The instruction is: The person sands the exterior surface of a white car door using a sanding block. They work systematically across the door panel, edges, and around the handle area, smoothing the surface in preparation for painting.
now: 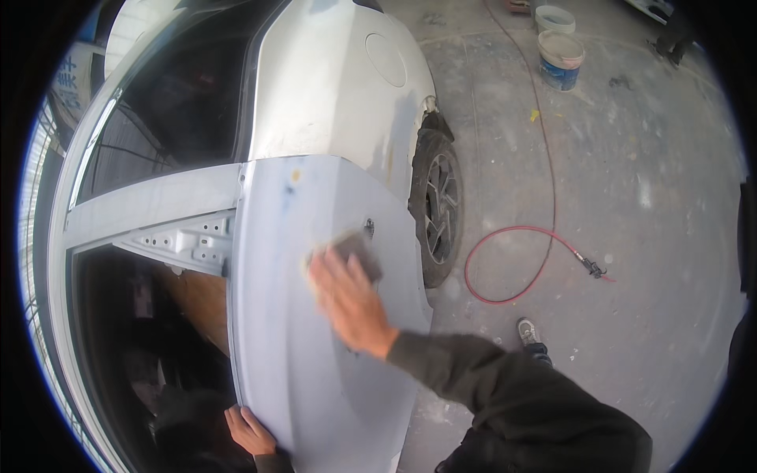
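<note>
A grey-primed car door point(276, 339) fills the middle. My right hand point(347, 303) lies over a brownish sanding block point(359, 256) with a pale edge, pressing it against the door's outer face. Motion blurs the fingers and the block, and the palm covers part of it. Just beyond the block is a dark fitting point(369, 228) at a hole in the panel. At the lower left my left hand point(251, 432) is hooked over the door's window edge, fingers bent around the sill and no tool in view there.
Behind the door is a whitish rear fender point(331, 87) with a wheel point(440, 197) below. A red air hose point(512, 229) loops across the concrete floor, ending in a dark coupling point(593, 268). Two buckets point(561, 59) stand at the far right. My shoe point(527, 331) is on the floor.
</note>
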`<state>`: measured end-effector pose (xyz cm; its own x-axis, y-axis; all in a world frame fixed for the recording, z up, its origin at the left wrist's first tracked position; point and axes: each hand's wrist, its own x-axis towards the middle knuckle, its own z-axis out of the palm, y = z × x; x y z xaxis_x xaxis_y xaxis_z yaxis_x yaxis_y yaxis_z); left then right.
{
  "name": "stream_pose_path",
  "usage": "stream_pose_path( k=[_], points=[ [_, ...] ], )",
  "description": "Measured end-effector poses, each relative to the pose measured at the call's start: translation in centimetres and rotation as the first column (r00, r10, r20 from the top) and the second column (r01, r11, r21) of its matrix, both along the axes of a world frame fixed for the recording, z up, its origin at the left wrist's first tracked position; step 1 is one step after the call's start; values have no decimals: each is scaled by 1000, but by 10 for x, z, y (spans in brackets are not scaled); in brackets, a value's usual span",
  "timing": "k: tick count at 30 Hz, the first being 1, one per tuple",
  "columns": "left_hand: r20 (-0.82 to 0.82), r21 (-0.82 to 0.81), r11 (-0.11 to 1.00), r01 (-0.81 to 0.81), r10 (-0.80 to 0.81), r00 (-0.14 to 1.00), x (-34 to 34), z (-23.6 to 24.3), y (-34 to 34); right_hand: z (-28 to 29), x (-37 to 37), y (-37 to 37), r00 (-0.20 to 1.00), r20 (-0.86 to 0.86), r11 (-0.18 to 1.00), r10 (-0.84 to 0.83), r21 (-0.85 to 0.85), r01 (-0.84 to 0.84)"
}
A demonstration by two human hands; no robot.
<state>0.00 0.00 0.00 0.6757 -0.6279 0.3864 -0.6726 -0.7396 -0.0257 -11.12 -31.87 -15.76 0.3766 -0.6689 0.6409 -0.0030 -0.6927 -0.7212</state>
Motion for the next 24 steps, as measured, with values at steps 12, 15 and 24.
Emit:
stream_pose_path(
  k=[12,15,24],
  points=[
    [34,-4,1000,6,-6,999,-11,0,-15,23,12,-93,996,39,995,-82,53,80],
    [25,-8,999,33,-33,999,-15,1,-14,4,-13,33,985,-36,983,171,71,-169],
    [-160,-241,942,234,-276,948,-123,-31,-56,18,-133,148,632,328,531,702,348,-772]
  ],
)
